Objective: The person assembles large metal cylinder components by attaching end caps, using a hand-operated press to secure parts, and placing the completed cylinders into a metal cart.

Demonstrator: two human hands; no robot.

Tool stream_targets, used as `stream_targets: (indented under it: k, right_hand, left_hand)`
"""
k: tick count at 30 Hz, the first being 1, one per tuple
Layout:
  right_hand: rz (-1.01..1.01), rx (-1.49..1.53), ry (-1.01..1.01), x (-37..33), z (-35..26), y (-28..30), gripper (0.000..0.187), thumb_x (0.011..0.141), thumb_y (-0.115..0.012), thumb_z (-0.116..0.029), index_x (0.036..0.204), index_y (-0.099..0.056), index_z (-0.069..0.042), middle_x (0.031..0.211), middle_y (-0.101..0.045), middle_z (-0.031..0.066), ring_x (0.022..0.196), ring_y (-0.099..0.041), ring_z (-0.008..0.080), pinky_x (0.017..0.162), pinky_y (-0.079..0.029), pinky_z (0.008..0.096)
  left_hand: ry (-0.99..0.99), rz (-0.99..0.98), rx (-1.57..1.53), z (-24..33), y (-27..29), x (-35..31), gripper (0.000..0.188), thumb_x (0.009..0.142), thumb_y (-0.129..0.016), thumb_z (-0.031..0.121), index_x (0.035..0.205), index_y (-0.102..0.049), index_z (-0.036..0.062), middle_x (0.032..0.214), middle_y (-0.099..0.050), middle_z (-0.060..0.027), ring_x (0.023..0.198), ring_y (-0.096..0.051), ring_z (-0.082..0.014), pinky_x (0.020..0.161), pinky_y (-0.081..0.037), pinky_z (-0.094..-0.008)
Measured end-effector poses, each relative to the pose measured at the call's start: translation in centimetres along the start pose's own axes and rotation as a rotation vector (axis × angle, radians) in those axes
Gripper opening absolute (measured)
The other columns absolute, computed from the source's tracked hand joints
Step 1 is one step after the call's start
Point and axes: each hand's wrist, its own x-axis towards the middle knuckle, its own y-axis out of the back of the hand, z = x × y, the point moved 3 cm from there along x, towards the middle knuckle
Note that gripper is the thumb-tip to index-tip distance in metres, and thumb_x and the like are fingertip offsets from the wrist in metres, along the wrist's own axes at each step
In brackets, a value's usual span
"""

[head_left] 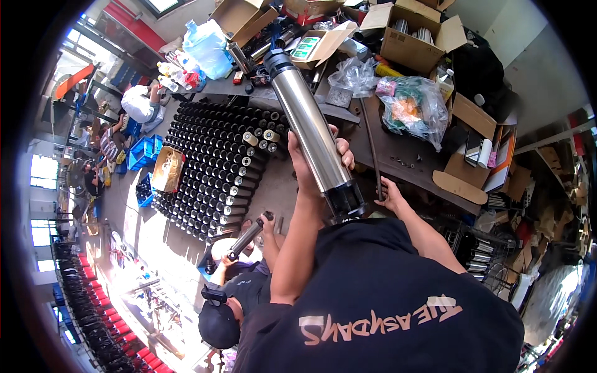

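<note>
In the head view, both black ends of your steel cylinder seem already fitted; the dark rod is apart from it, and what is left I cannot tell. Your left hand has its fingers clamped around the cylinder, tilted before the bench; your right hand pinches the rod's lower end.

The left arm rises, bent, from the near side, its forearm bare, and the left hand is wrapped in a wide grip, thumb left, fingers curled right. The right arm slants far and leftward, the right hand lower, its fingers bent in a pinch.
</note>
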Motion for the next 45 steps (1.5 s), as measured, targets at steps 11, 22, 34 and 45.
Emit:
stream_targets:
  k: [11,22,34,45]
  right_hand:
    - [0.261,-0.26,0.021,-2.7,5.3,11.4,0.057,0.085,-0.071,-0.052,0.123,-0.058,-0.01,0.104,-0.065,0.0034,0.079,-0.059,0.0147,0.06,-0.046,0.0301]
    - [0.346,-0.785,-0.028,-7.4,7.3,15.0,0.04,0.088,-0.072,-0.038,0.104,-0.066,-0.002,0.081,-0.066,0.0067,0.059,-0.057,0.0151,0.05,-0.042,0.0294]
    - [0.237,-0.803,0.183,-2.5,3.8,8.5,0.032,0.089,-0.071,-0.031,0.096,-0.072,0.0,0.082,-0.073,0.0092,0.068,-0.067,0.0175,0.066,-0.054,0.0323]
    - [0.347,-1.219,0.074,-3.6,6.1,14.2,0.055,0.079,-0.071,-0.048,0.113,-0.074,-0.005,0.118,-0.07,0.0192,0.114,-0.065,0.0334,0.098,-0.05,0.0395]
  left_hand:
    - [-0.058,0.303,0.389,2.9,-2.0,-3.4,0.082,0.096,-0.024,0.077,0.114,-0.056,0.0041,0.089,-0.065,-0.0164,0.073,-0.067,-0.0284,0.064,-0.057,-0.0382]
    - [-0.041,0.218,0.229,3.5,5.2,-3.9,0.08,0.093,-0.034,0.077,0.14,-0.043,0.0138,0.096,-0.059,-0.0157,0.08,-0.063,-0.0298,0.073,-0.056,-0.0466]
    - [-0.27,0.562,0.865,4.6,-0.1,-4.7,0.043,0.105,-0.045,0.045,0.114,-0.048,0.0027,0.082,-0.063,-0.0131,0.062,-0.068,-0.0255,0.056,-0.06,-0.037]
    - [-0.289,0.375,0.754,4.8,-3.3,-4.4,0.064,0.104,-0.034,0.057,0.125,-0.047,-0.0024,0.105,-0.064,-0.0173,0.085,-0.069,-0.0261,0.073,-0.06,-0.0375]
